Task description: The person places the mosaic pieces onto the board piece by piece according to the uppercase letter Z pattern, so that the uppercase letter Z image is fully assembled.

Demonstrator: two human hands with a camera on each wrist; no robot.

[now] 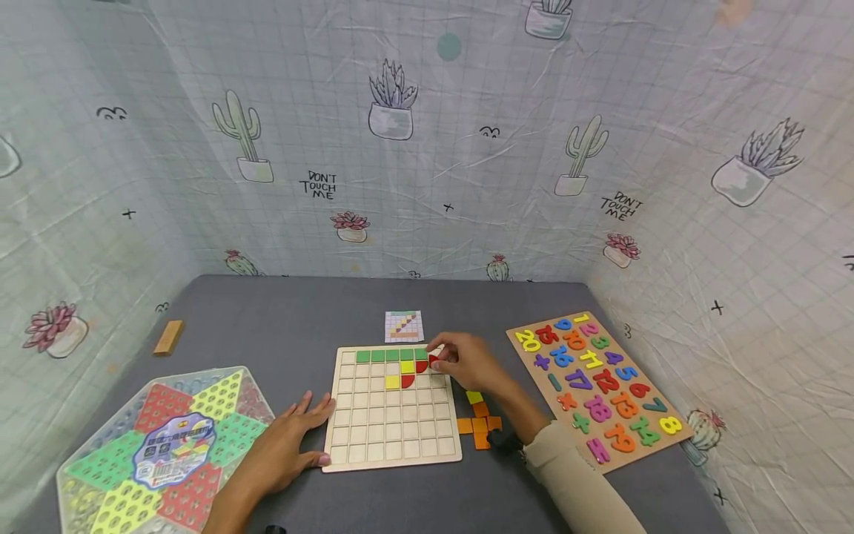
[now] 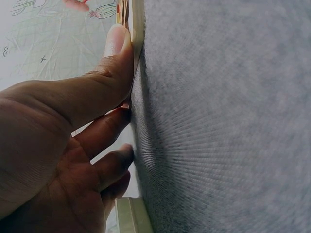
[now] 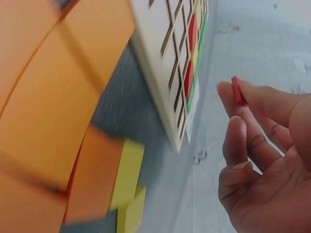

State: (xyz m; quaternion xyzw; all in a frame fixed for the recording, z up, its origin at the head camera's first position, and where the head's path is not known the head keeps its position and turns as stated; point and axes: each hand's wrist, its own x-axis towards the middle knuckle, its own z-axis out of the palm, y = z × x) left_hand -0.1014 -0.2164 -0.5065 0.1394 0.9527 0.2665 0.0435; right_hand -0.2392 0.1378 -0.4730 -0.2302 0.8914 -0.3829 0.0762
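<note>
A wooden grid board (image 1: 394, 434) lies flat in the middle of the table. Along its top row runs a line of several green tiles (image 1: 391, 356). Below them are two yellow tiles (image 1: 392, 382), each with a red rounded tile (image 1: 408, 381) to its right. My right hand (image 1: 475, 362) is over the board's upper right corner, pinching another red tile (image 3: 238, 92) between thumb and forefinger. My left hand (image 1: 285, 445) rests at the board's left edge, fingers spread, its thumb (image 2: 115, 46) against the lower left corner.
Loose orange tiles (image 1: 480, 426) and yellow ones (image 1: 474, 397) lie right of the board. A small pattern card (image 1: 403, 335) sits behind it. A number puzzle board (image 1: 554, 363) is at the right, a star-patterned game box (image 1: 170, 404) at the left, and a wooden block (image 1: 169, 337) farther back.
</note>
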